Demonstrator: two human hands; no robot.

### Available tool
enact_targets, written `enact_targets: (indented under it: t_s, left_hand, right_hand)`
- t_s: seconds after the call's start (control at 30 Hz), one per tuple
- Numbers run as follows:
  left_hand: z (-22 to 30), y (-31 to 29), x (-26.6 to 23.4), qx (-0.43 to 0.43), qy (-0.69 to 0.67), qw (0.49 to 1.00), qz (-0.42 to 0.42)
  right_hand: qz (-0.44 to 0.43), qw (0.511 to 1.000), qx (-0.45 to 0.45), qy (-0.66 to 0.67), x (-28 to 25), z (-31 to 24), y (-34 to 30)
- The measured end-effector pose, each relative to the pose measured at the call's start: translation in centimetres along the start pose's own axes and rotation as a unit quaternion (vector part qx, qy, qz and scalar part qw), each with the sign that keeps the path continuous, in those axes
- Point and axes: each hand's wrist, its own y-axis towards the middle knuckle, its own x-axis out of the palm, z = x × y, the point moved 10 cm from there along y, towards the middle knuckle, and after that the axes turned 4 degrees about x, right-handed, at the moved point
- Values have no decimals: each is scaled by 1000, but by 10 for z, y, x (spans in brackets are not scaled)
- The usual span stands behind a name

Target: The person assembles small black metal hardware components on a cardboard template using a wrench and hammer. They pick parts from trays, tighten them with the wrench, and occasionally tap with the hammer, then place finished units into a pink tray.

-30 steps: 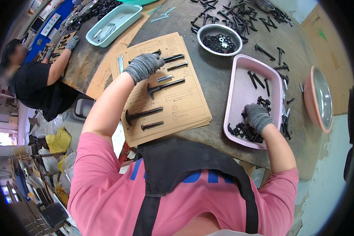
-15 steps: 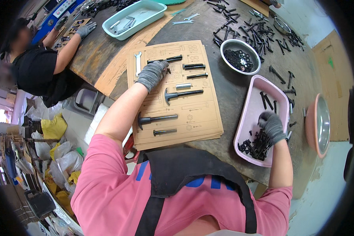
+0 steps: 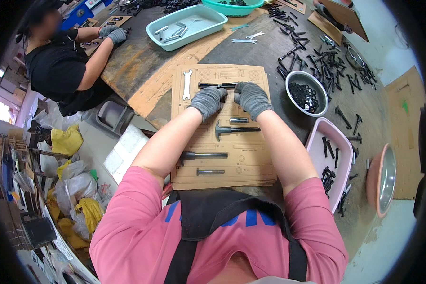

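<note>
A cardboard sheet (image 3: 241, 180) printed with part outlines lies in front of me. Both my hands wear grey gloves and meet over its upper part. My left hand (image 3: 209, 101) curls beside the long black bolts (image 3: 217, 85), fingertips at their lower side. My right hand (image 3: 252, 100) is closed at their right end; what either pinches is hidden. An open-end wrench (image 3: 187, 85) rests at the sheet's upper left. Below my hands lie a metal sleeve (image 3: 239, 120), a hooked-head black bolt (image 3: 241, 129), a larger such bolt (image 3: 208, 155) and a short bolt (image 3: 210, 172).
To the right stand a metal bowl (image 3: 303, 78) of black rings and a pink tray (image 3: 323, 130) with black bolts. Loose bolts (image 3: 324, 66) are scattered behind. A teal tray (image 3: 201, 23) holds metal tubes. A co-worker (image 3: 57, 71) works at the left; a pink basin (image 3: 383, 180) leans far right.
My right hand has left the pink tray and come over the cardboard beside my left hand. The pile of small black parts in the tray looks smaller. The whole view has shifted.
</note>
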Motion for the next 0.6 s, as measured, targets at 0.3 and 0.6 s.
enact_targets:
  t_s: [0.3, 0.6]
  left_hand:
    - [-7, 2, -1, -22, -27, 998, 53]
    - [-7, -7, -12, 20, -77, 997, 17]
  right_hand:
    - [29, 995, -50, 76, 5, -13, 4]
    - [112, 949, -282, -80, 25, -47, -11]
